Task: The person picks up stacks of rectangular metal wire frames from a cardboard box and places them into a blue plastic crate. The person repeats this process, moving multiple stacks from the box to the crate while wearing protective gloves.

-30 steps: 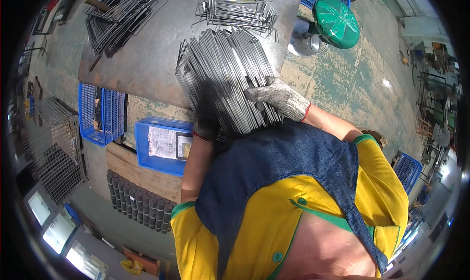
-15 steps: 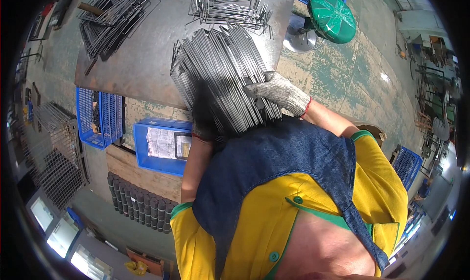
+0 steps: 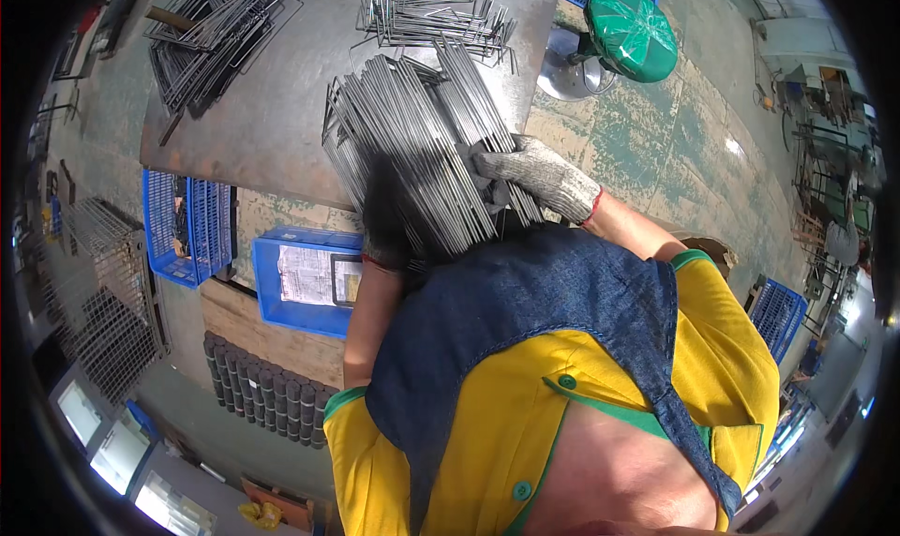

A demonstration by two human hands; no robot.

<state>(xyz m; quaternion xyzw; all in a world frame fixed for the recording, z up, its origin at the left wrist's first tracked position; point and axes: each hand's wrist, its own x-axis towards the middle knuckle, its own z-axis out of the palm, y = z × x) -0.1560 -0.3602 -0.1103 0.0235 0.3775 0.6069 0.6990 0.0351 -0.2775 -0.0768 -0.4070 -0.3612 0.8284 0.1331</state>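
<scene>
The bundle of metal wires [image 3: 398, 124] covers the near edge of the table [image 3: 286, 100]. The right hand [image 3: 536, 173] has fingers curled around its right part; the left hand [image 3: 385, 217] is dark — its fingers I cannot tell. Uneven squeezing may widen the split and let pieces slip.

Glare brightens your metal surface [image 3: 291, 96] — deep shadow darkens your left hand [image 3: 386, 213] — while edges bend toward a black rim.
</scene>
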